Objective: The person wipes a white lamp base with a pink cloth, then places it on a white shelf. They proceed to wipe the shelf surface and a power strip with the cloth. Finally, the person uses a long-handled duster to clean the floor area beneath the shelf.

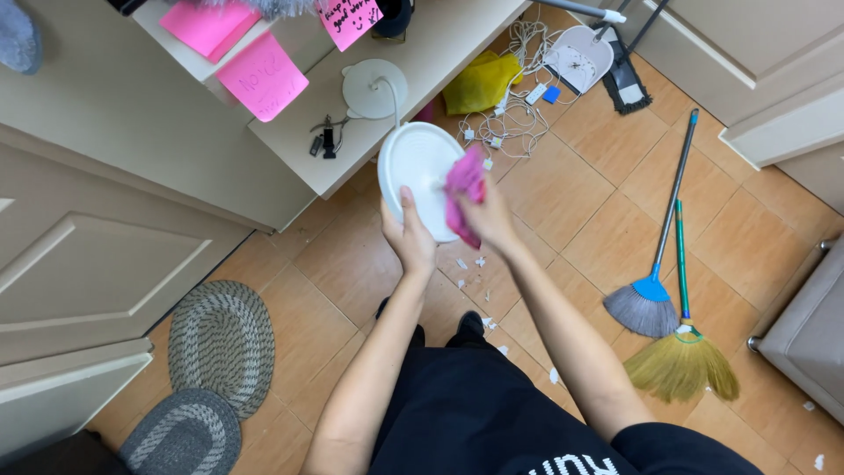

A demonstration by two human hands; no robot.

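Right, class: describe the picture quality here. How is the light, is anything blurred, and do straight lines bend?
Head view: soft, even light with faint shadows; the white round lamp head held by the left hand is bright but not glaring; the pink cloth in the right hand looks slightly soft; wide-lens distortion makes the desk edge and floor tiles splay outward.

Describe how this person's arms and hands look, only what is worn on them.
Both forearms are bare from elbow to wrist. The left hand and right hand wear no gloves, and no watch, bracelet or ring shows. A black short sleeve covers the right upper arm.
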